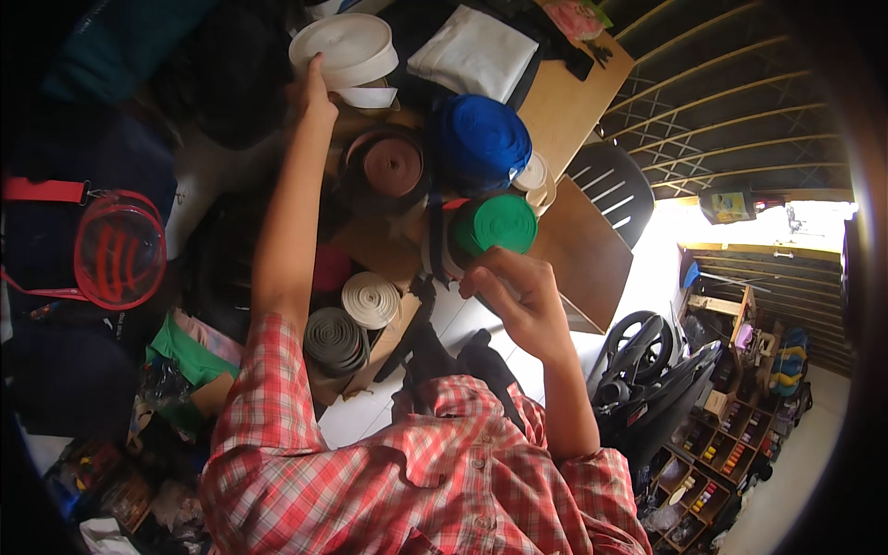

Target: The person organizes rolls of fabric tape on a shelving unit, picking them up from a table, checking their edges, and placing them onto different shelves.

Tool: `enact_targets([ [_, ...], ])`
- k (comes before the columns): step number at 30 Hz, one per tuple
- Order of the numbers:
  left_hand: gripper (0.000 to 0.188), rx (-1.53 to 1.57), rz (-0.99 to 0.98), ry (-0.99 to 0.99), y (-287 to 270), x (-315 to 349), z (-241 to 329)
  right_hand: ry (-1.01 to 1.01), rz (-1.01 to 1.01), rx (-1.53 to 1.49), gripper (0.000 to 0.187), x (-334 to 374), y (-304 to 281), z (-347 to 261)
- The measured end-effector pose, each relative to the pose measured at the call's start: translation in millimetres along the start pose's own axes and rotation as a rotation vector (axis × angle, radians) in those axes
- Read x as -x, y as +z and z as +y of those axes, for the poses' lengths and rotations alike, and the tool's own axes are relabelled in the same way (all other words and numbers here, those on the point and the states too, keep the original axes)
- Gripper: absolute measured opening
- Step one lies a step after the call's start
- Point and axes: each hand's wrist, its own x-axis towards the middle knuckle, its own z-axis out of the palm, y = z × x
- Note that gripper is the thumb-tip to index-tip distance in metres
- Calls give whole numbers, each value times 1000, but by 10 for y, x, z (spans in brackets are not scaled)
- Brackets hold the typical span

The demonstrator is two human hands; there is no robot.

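Observation:
My left hand (316, 97) reaches far forward and is closed on the edge of a large roll of white webbing (344, 42), whose loose end hangs below it. Curled fingers and thumb close up my right hand (525, 301) just in front of a green roll of webbing (499, 225); whatever they may hold is hidden. Between the arms, a big blue roll (481, 141) stands beside a brown roll (393, 166) and a small cream roll (534, 173). Nearer to me, a cream roll (371, 300) and a dark grey roll (336, 340) sit in a cardboard box.
An open brown box (581, 245) stands right of the rolls, by a black slatted chair (610, 190). Folded white cloth (474, 53) lies at the far side. A red-trimmed clear pouch (120, 250) is at left. On the right are a black wheeled object (647, 370) and shelves (717, 453).

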Motion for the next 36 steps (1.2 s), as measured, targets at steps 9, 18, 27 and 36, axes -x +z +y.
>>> enact_targets([
  [9, 72, 75, -256, 135, 1048, 858, 889, 157, 104, -107, 24, 102, -151, 153],
  [18, 70, 115, -516, 285, 1360, 1362, 1430, 107, 132, -411, 40, -918, -726, 70],
  [27, 68, 116, -584, 121, 1117, 1857, 1123, 291, 326, -1255, 94, -2246, -560, -131],
  [36, 63, -104, -934, 84, 938, 2073, 1061, -245, 538, -954, 55, -2245, -1139, -203],
])
